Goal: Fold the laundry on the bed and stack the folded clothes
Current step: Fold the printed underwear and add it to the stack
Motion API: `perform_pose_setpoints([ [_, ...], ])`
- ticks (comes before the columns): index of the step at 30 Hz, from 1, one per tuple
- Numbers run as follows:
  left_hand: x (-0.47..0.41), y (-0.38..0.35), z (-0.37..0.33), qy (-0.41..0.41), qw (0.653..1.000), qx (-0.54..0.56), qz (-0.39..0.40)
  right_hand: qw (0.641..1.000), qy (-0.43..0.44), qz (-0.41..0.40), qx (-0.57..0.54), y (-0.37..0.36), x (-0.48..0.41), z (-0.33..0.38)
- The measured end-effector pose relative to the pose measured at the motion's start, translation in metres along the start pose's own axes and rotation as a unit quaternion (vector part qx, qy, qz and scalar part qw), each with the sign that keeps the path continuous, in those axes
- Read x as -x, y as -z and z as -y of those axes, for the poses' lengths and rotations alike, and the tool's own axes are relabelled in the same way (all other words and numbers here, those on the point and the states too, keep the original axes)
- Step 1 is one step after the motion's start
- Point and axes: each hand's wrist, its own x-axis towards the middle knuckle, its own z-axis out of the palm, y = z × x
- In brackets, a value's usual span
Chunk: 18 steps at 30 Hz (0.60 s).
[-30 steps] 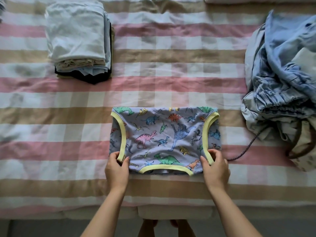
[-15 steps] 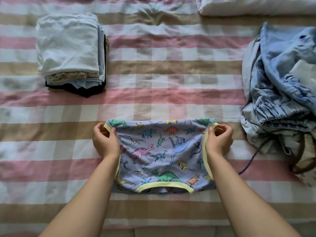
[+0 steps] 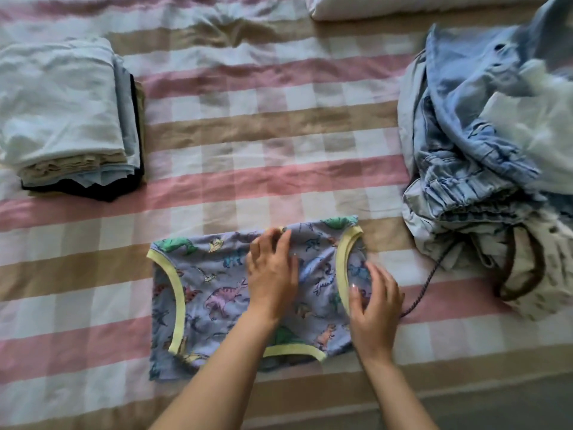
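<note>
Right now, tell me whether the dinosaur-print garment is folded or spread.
Spread flat: dinosaur-print garment shows both yellow armholes and neckline; left hand presses it.

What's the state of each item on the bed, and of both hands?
Dinosaur-print tank top: lying flat on the bed, partly folded, not stacked.
Left hand: open, pressing the top's middle.
Right hand: on the top's right edge; grip unclear.
Folded stack: neat, far left, apart from the top.
Unfolded laundry pile: crumpled heap, right.
Drawstring: trailing loose from the pile.
</note>
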Motion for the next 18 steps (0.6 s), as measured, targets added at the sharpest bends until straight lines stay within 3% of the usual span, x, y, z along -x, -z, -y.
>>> perform_pose_setpoints([
  [3,-0.008,-0.022,-0.053,-0.040,0.999,0.020,0.030,0.998,-0.065,-0.015,0.015,0.015,0.020,-0.017],
  [6,-0.019,-0.045,-0.082,-0.005,0.999,0.013,0.047,0.994,-0.105,0.008,0.022,0.025,0.026,-0.028],
  [12,-0.030,-0.067,-0.098,0.082,0.996,-0.022,0.005,0.983,-0.169,0.057,0.032,0.032,0.028,-0.034],
  [18,-0.036,-0.056,-0.094,0.072,0.996,0.057,0.012,0.979,-0.182,0.085,0.038,0.026,0.038,-0.025],
])
